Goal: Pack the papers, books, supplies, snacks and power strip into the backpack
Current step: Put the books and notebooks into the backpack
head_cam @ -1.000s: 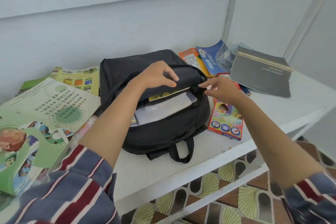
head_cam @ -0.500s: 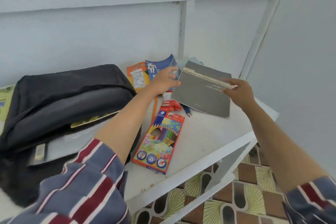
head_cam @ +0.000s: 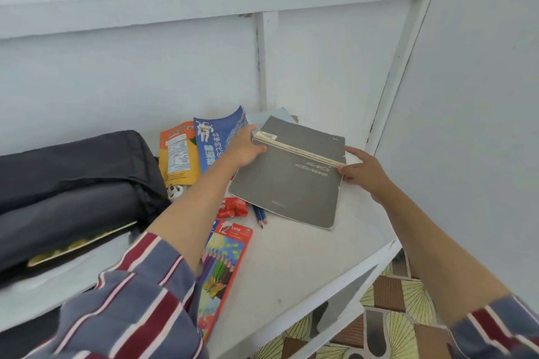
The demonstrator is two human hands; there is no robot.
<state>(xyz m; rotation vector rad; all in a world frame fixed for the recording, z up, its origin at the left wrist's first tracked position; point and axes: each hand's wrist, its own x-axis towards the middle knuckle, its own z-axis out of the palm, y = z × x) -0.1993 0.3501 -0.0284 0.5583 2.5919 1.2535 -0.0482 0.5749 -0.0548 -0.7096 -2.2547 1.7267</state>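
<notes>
Nearest, a coloured pencil box (head_cam: 224, 265) lies on the white worktop (head_cam: 291, 256) beside the striped left sleeve. To the left sits the black backpack (head_cam: 73, 178), its mouth gaping with papers already inside. Beyond the box are a red packet (head_cam: 232, 207) and two pencils (head_cam: 259, 216), partly under the grey book (head_cam: 288, 189). Its long axis runs roughly away from the person. Both hands are clamped on it, well apart: the left hand (head_cam: 246, 147) grips its far left corner, the right hand (head_cam: 364, 167) its right edge. The bag lies left of both, nearer the left hand. Farther back, a blue book (head_cam: 215, 140) and an orange pouch (head_cam: 178, 151) wait.
</notes>
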